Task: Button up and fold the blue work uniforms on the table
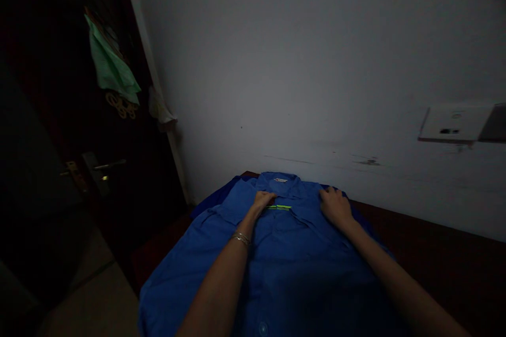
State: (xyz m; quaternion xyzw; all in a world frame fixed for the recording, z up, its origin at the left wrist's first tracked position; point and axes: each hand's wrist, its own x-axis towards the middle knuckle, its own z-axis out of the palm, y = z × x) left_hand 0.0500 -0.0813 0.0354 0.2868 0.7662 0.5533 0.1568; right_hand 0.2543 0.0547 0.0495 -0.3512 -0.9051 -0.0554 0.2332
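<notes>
from the head view, one blue work shirt lies spread face up on the counter, collar toward the wall. two hands, the left hand and right hand, rest open on its chest, pressing the cloth flat (no clear pinch). one bracelet circles the left wrist.

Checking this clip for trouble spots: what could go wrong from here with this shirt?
The blue shirt appears to hang past the edge of the table at lower left, so it might slide toward the floor. The bracelet near the left hand could snag the cloth. Dim light may also hide creases near the right hand.
</notes>
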